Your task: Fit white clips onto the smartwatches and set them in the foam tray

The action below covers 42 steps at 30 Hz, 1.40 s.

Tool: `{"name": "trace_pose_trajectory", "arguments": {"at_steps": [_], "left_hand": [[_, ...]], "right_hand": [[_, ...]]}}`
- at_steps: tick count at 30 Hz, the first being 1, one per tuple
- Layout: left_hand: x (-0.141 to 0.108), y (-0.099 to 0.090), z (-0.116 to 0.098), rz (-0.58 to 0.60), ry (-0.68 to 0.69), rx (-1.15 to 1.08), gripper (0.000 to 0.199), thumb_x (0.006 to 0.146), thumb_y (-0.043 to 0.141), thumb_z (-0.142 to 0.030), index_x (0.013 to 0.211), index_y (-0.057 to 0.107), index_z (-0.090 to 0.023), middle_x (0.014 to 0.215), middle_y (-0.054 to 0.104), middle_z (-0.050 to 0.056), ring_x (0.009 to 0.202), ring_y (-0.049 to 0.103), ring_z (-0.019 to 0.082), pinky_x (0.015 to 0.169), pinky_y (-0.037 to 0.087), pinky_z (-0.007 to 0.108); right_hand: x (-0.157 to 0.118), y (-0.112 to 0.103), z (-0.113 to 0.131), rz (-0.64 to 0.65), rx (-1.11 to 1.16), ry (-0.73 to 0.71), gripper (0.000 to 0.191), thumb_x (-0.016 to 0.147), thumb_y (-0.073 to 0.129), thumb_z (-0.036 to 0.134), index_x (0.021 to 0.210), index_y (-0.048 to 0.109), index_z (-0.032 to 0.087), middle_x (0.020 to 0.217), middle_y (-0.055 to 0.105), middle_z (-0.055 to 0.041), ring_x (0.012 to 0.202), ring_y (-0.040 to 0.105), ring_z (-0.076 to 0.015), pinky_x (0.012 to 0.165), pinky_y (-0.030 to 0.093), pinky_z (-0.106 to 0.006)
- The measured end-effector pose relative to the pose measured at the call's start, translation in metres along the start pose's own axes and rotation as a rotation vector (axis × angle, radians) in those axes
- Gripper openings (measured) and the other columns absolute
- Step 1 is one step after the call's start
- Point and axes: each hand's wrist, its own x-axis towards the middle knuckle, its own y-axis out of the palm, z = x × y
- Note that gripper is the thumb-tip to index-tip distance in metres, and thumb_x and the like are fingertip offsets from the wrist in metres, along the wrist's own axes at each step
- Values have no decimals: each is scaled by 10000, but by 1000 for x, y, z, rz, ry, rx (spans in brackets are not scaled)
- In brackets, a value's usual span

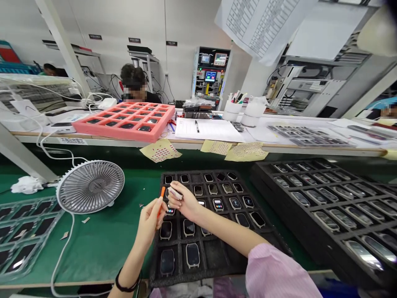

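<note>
Close work over a tray of watches (218,204)

The left hand (151,223) is clamped on an orange pen-like tool (160,203), and the right hand (183,203) pinches a small white piece (175,193). They are just apart above a black foam tray (156,275) on the green desk (99,248). Most slots hold watches, some with lit screens; one near slot (213,252) looks empty. A second tray (260,174) lies to the right. No writing is legible.

A desk fan (90,187) stands left of the tray of smartwatches (198,174).
</note>
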Motion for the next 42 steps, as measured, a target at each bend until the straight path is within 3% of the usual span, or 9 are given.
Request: {"name": "trace_pose_trajectory", "arguments": {"at_steps": [7,10,15,19,23,28,32,36,42], "left_hand": [[12,5,7,-34,17,62,447,739,577,-611,667,449,-189,480,269,-104,368,166,32,336,133,165],[12,-11,13,-103,7,43,445,758,546,-603,637,405,-199,481,234,-107,364,170,36,343,148,160],[6,-51,20,-182,-39,267,464,714,550,-632,616,442,-192,471,250,-101,357,213,45,352,164,170],[5,-65,28,-161,-37,433,526,704,503,-695,624,518,-175,462,293,-83,380,267,69,378,209,189],[4,-71,32,-186,17,639,541,726,466,-689,616,558,-168,480,363,-52,440,344,102,447,267,207],[3,-87,37,-203,-32,879,474,754,409,-619,623,573,-194,472,438,-22,460,464,164,474,325,228],[4,-95,47,-226,-76,968,396,774,409,-562,719,581,-210,520,562,11,522,591,227,505,399,247],[3,-103,56,-282,-57,930,405,776,449,-577,886,582,-211,636,672,49,583,653,262,533,450,276],[-10,-112,63,-298,-11,870,420,756,428,-602,878,583,-231,744,717,58,651,668,238,575,475,269]], "right_hand": [[5,-13,-13,-93,-491,-147,250,802,576,449,924,481,252,594,479,75,406,401,-86,390,321,-205],[20,-44,7,-294,-904,-306,228,865,429,482,920,447,261,693,480,57,449,439,-99,431,381,-227],[42,-109,54,-480,-1190,-370,76,847,459,315,883,465,248,785,503,16,759,530,-172,703,447,-304],[46,-136,55,-502,-1400,-329,42,821,468,208,833,505,223,828,551,-30,909,530,-229,857,412,-397],[38,-136,50,-452,-1572,-306,117,808,487,153,888,559,201,929,581,-80,1014,518,-258,940,376,-441],[-13,-130,76,-371,-1719,-349,330,841,444,166,1156,522,222,1211,555,-102,1149,488,-253,982,371,-441],[-80,-138,91,-425,-1800,-339,470,783,368,73,1230,452,196,1146,625,-98,1115,543,-239,996,380,-455],[-135,-151,86,-512,-1920,-267,475,779,342,82,1233,430,191,1209,622,-107,1172,535,-231,1059,334,-489],[-165,-162,74,-529,-1944,-98,545,797,306,89,1334,324,180,1356,538,-115,1312,428,-194,1148,187,-516]]}}
